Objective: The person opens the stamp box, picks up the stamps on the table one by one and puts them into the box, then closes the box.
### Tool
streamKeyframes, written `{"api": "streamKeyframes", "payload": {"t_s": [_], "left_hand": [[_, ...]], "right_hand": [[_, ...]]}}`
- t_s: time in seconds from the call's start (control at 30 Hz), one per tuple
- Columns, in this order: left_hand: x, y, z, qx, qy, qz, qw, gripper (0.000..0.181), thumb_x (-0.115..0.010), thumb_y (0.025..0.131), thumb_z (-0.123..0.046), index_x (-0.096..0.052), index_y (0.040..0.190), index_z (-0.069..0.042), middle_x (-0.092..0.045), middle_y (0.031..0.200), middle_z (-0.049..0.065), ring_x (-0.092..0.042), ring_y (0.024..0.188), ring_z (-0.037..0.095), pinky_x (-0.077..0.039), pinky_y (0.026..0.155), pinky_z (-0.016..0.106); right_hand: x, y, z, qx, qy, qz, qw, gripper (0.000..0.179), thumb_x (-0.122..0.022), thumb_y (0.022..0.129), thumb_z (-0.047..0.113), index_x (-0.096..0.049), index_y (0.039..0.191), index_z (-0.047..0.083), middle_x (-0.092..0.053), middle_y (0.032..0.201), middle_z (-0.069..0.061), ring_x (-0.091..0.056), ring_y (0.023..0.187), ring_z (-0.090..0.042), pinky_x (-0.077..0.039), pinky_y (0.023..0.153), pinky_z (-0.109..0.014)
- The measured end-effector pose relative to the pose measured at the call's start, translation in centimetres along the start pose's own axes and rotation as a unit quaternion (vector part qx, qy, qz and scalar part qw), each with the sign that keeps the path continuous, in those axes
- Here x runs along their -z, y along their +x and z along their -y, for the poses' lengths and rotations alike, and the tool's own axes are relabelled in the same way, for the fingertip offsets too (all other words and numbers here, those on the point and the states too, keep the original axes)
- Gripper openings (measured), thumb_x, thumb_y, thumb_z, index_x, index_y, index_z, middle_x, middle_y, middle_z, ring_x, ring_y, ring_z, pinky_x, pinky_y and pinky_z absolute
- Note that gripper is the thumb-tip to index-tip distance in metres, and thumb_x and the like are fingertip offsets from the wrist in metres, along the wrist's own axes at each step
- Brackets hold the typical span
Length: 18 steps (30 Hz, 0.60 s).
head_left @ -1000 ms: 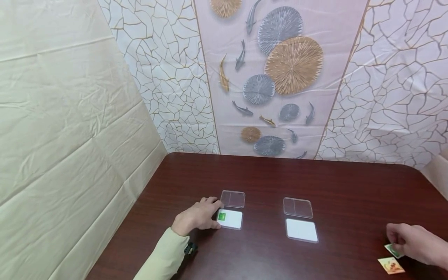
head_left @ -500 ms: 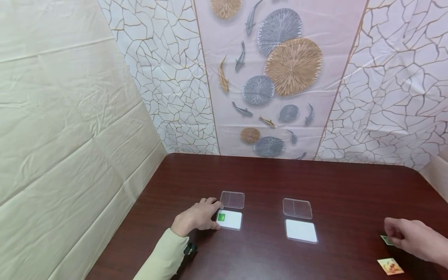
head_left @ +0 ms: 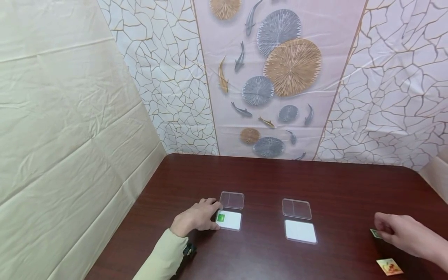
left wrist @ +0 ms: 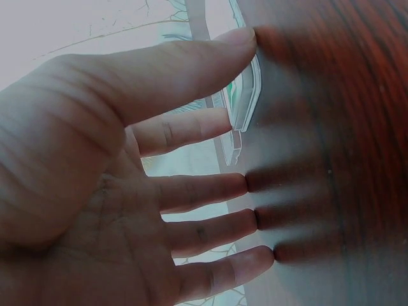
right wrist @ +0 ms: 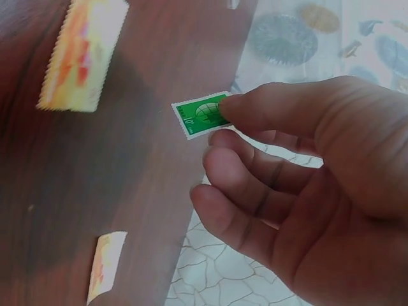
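Note:
My right hand (head_left: 402, 235) pinches a green postage stamp (right wrist: 197, 116) between thumb and index finger, its other fingers curled loosely beneath. The stamp has a white perforated edge and a globe print. My left hand (head_left: 196, 217) lies at the left end of a clear flat case (head_left: 238, 229) with a white insert. Its thumb and index finger touch the case, while the other fingers extend straight to the table. Another small green stamp (head_left: 221, 218) sits on the insert's left part. A yellow-orange stamp (head_left: 389, 267) lies on the table below the right hand.
Behind the left case lies its clear lid (head_left: 232, 200). A second case with a white insert (head_left: 300, 231) and another clear lid (head_left: 296, 209) sit in mid-table. The right wrist view shows another orange-yellow stamp (right wrist: 107, 266). A patterned cloth (head_left: 266, 116) hangs behind the table (head_left: 266, 175).
My right hand has lifted the green stamp away from beside the yellow-orange stamp and moved it to the left and up the view. The left hand stays at the case.

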State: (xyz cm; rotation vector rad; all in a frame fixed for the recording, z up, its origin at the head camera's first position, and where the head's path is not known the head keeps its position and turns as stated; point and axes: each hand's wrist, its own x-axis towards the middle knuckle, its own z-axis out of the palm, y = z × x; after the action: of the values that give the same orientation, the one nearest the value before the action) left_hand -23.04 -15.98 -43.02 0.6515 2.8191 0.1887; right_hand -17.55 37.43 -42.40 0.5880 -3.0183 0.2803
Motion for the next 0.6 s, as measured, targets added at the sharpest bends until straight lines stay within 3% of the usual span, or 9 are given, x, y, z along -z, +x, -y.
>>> {"api": "streamKeyframes", "payload": {"t_s": [0.13,0.47,0.6], "left_hand": [[0.0,-0.1,0.0,-0.003,0.001,-0.002,1.0000,0.053,-0.080,0.081,-0.034,-0.057,0.126,-0.017,-0.051,0.140,0.011,-0.050,0.121,0.032,-0.043,0.101,0.050],[0.1,-0.1,-0.1,-0.003,0.001,-0.002,1.0000,0.053,-0.080,0.081,-0.034,-0.057,0.126,-0.017,-0.051,0.140,0.011,-0.050,0.121,0.032,-0.043,0.101,0.049],[0.1,-0.1,-0.1,0.000,-0.002,-0.001,1.0000,0.053,-0.080,0.081,-0.034,-0.057,0.126,-0.017,-0.050,0.141,0.011,-0.050,0.122,0.032,-0.043,0.101,0.050]], "right_hand": [[0.4,0.5,0.6,-0.012,-0.003,0.012,0.9999,0.034,-0.070,0.078,0.002,-0.045,0.074,0.023,-0.038,0.062,0.016,-0.032,0.057,0.004,-0.029,0.055,-0.022],[0.8,1.6,1.8,0.009,0.007,-0.017,0.9998,0.035,-0.073,0.076,0.003,-0.046,0.073,0.025,-0.040,0.062,0.018,-0.034,0.057,0.005,-0.030,0.054,-0.021],[0.7,1.8,2.3,0.029,0.008,-0.050,0.9983,0.038,-0.075,0.074,0.002,-0.046,0.072,0.027,-0.038,0.062,0.020,-0.033,0.057,0.007,-0.029,0.054,-0.021]]}}
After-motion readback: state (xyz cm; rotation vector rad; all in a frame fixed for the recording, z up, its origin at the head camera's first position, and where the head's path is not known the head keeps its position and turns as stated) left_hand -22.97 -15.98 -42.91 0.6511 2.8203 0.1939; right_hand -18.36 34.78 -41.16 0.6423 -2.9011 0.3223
